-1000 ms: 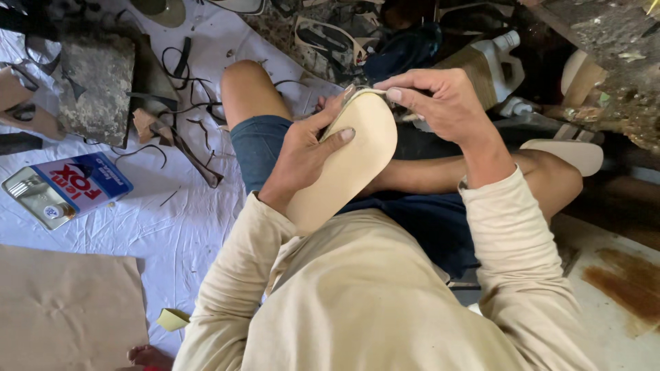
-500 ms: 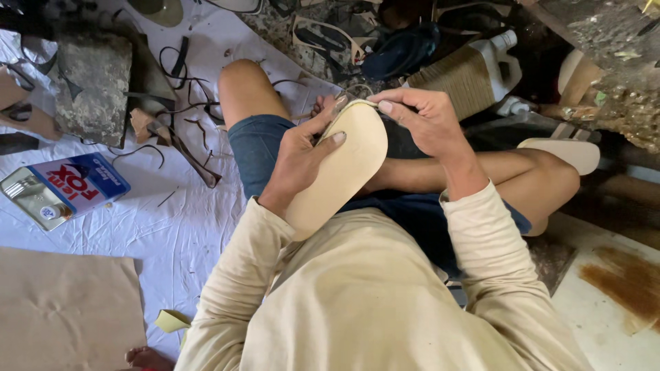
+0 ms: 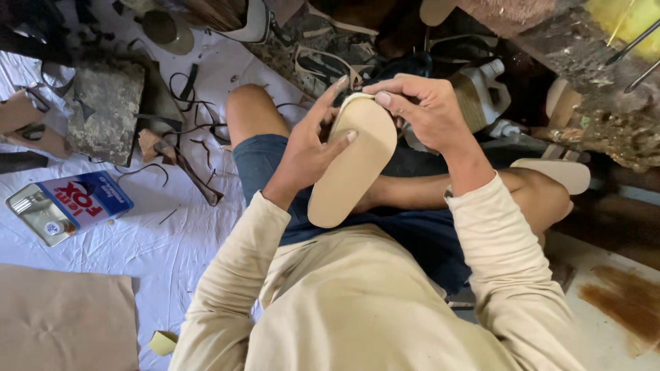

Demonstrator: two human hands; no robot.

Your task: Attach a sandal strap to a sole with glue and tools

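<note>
The left hand (image 3: 306,154) and right hand (image 3: 419,103) are both gripping the tan shoe sole (image 3: 352,161) above the lap, and it could be slipping down if fingers loosen.

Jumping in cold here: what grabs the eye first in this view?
The tan sandal sole at centre, held up over the lap: the left hand grips its side while the right hand pinches its top edge. To the left, a rectangular red-and-blue glue tin lies on the white sheet, with dark strap offcuts scattered beyond it. A second pale sole rests by the right knee.
</note>
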